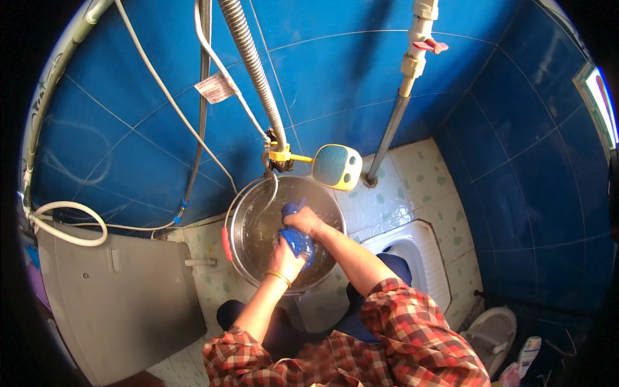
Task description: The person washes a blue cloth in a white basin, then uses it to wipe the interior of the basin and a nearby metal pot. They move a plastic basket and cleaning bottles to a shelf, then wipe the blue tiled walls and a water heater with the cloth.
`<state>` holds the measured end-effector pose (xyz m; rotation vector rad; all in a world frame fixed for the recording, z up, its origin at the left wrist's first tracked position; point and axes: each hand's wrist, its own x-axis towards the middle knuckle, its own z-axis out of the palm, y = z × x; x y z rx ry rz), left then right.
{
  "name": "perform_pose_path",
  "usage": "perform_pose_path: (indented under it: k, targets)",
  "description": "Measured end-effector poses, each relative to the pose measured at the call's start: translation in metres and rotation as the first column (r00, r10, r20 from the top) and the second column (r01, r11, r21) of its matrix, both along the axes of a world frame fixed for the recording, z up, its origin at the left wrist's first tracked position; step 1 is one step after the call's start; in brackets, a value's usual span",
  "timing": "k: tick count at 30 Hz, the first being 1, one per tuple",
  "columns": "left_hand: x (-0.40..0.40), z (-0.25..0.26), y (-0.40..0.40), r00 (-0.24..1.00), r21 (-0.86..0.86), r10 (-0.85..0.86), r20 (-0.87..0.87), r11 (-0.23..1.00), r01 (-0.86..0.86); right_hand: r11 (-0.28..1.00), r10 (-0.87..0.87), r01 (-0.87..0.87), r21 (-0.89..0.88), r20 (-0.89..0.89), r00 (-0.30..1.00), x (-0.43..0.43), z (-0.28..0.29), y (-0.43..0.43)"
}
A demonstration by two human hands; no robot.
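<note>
A wet blue cloth (299, 243) is bunched between my two hands over a round metal bucket (233, 242). My left hand (285, 259), with a yellow bracelet at the wrist, grips its lower part. Higher up and to the right, my right hand (304, 221) clasps the cloth near its upper end. Water (256, 237) lies in the bucket below, and a thin hose (274, 191) hangs over the far rim into it. The bucket's wire handle, with a red grip (226, 244), rests down on the left side.
A yellow and blue plastic device (337, 167) juts out beside the far rim. Behind stand a corrugated metal hose (254, 63) and a pipe with a red valve (430, 46). A squat toilet (430, 261) is at right, a grey appliance (121, 300) at left.
</note>
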<state>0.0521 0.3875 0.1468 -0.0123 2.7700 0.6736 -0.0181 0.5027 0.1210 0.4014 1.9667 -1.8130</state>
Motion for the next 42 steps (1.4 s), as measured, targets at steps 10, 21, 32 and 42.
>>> perform_pose_path:
  k: [10, 21, 32, 42]
  targets:
    - [-0.015, 0.0, 0.023, 0.977, -0.123, -0.193, 0.093, 0.971, 0.204, 0.862, 0.282, -0.158, 0.482, -0.196, 0.939, -0.011, -0.017, 0.014]
    - [-0.004, 0.003, -0.05, 0.708, 0.689, -0.09, 0.701, -0.172, -0.704, 0.717, 0.012, 0.038, -0.696, 0.067, 0.998, 0.037, -0.003, 0.071]
    - [0.021, 0.061, 0.065, 0.951, 0.94, -0.22, 0.216, 0.309, -0.142, 0.046, -0.683, 0.513, -0.857, 0.348, 0.642, 0.038, -0.022, 0.171]
    - [-0.051, 0.213, 0.192, 0.962, 0.958, -0.01, -0.273, 0.09, 0.273, 0.12, -0.73, 0.008, -0.993, -0.083, 0.678, -0.003, 0.13, 0.215]
